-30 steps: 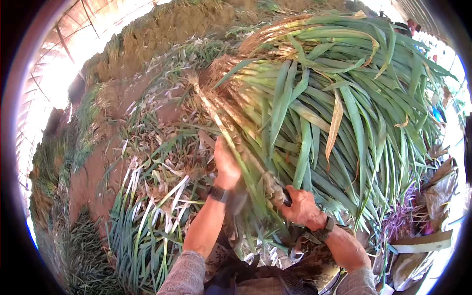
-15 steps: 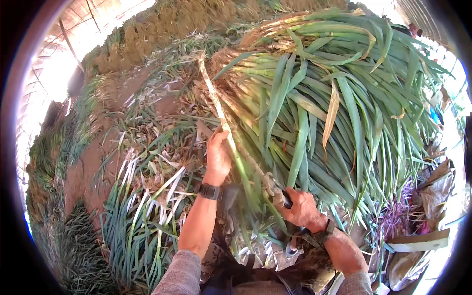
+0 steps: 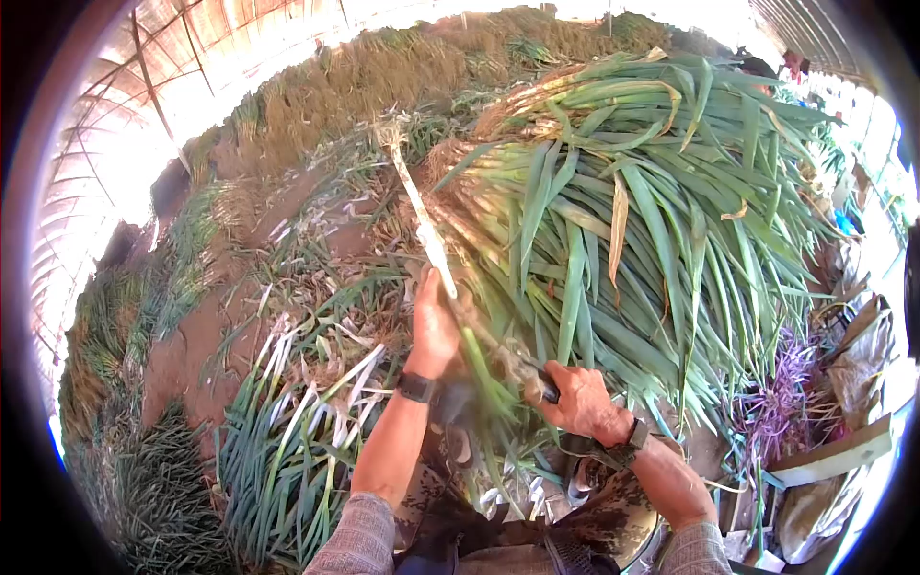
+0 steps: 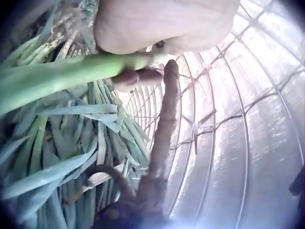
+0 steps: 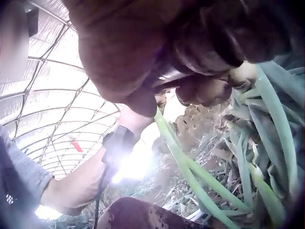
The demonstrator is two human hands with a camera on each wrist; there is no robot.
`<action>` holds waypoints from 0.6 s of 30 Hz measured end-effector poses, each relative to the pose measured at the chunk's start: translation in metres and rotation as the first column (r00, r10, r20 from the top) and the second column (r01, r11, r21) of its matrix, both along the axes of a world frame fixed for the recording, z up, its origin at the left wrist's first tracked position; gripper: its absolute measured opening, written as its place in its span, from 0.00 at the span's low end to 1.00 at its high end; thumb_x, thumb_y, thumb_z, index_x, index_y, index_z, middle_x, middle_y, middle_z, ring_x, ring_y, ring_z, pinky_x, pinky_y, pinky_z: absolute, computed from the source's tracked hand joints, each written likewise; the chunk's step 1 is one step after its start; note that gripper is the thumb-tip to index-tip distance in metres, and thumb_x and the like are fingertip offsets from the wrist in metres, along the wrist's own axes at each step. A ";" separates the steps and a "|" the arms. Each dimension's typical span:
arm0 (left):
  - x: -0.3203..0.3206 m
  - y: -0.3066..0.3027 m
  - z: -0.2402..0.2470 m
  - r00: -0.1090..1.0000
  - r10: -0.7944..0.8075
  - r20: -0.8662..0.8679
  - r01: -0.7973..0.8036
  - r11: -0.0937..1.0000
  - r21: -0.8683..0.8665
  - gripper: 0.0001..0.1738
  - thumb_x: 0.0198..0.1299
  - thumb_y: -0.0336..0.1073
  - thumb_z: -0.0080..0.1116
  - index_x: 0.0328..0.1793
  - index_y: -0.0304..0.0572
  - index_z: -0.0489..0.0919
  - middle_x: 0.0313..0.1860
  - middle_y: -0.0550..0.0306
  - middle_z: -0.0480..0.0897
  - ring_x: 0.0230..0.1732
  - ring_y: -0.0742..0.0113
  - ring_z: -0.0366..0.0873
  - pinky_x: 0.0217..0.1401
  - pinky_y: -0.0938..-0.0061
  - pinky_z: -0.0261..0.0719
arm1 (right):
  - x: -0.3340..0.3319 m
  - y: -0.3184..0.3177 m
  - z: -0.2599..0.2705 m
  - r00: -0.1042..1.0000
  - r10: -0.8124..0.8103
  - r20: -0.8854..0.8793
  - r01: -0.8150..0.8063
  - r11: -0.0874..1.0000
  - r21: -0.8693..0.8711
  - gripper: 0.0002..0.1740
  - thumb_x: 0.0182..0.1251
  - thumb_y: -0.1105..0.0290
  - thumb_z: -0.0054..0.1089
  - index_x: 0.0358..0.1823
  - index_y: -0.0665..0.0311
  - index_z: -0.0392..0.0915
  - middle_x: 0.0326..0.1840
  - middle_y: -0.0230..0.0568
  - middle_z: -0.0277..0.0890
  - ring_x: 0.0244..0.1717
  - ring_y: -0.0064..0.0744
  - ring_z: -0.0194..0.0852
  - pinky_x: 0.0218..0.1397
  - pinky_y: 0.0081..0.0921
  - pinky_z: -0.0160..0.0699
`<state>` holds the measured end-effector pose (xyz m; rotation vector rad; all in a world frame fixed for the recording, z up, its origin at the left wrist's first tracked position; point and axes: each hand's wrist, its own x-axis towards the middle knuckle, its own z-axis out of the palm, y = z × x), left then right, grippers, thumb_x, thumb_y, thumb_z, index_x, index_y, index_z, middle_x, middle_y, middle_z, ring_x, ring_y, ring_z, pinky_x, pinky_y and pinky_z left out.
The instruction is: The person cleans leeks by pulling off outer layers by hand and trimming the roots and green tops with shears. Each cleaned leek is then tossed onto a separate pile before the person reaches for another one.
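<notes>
One long scallion (image 3: 423, 213) slants up in front of the scallion pile (image 3: 661, 220), its stalk pale and papery, with a muddy root tuft at the top. I see the left hand (image 3: 433, 326) curled round the lower stalk, grip grasping it. The right hand (image 3: 580, 401) has its grip clenched on a dark-handled tool (image 3: 547, 387), low among the smooth, flat green leaves.
</notes>
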<state>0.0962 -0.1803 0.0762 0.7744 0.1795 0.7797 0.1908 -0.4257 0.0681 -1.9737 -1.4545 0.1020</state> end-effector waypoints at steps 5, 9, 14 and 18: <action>-0.011 0.016 0.019 0.993 0.025 0.117 -0.027 1.000 0.014 0.19 0.73 0.48 0.53 0.64 0.51 0.73 0.50 0.55 0.84 0.47 0.62 0.83 0.41 0.61 0.87 | -0.007 -0.015 -0.003 0.999 -0.023 -0.036 0.025 0.999 0.046 0.20 0.61 0.55 0.67 0.34 0.66 0.74 0.20 0.54 0.75 0.27 0.63 0.77 0.32 0.51 0.75; -0.016 0.006 0.053 0.999 0.025 0.039 -0.033 0.975 0.220 0.25 0.75 0.49 0.51 0.74 0.55 0.66 0.50 0.54 0.84 0.45 0.61 0.83 0.42 0.61 0.87 | -0.012 -0.020 0.009 0.999 -0.037 -0.022 0.038 0.998 0.052 0.21 0.61 0.54 0.67 0.35 0.66 0.74 0.20 0.54 0.76 0.27 0.63 0.77 0.31 0.51 0.75; -0.014 -0.007 0.065 0.999 0.045 -0.001 -0.043 0.967 0.253 0.25 0.75 0.50 0.50 0.72 0.49 0.68 0.48 0.52 0.83 0.43 0.62 0.82 0.42 0.62 0.86 | -0.006 -0.019 0.028 0.998 -0.028 0.049 0.022 0.992 0.121 0.20 0.61 0.55 0.66 0.35 0.67 0.74 0.21 0.55 0.76 0.28 0.64 0.78 0.32 0.51 0.75; -0.003 0.003 0.046 0.996 0.056 0.063 -0.070 0.961 0.266 0.23 0.74 0.50 0.50 0.63 0.39 0.74 0.42 0.56 0.81 0.39 0.67 0.77 0.38 0.65 0.82 | -0.002 -0.017 0.039 0.997 -0.069 0.025 0.065 0.992 0.112 0.17 0.57 0.59 0.63 0.38 0.64 0.74 0.24 0.56 0.79 0.31 0.63 0.80 0.37 0.53 0.78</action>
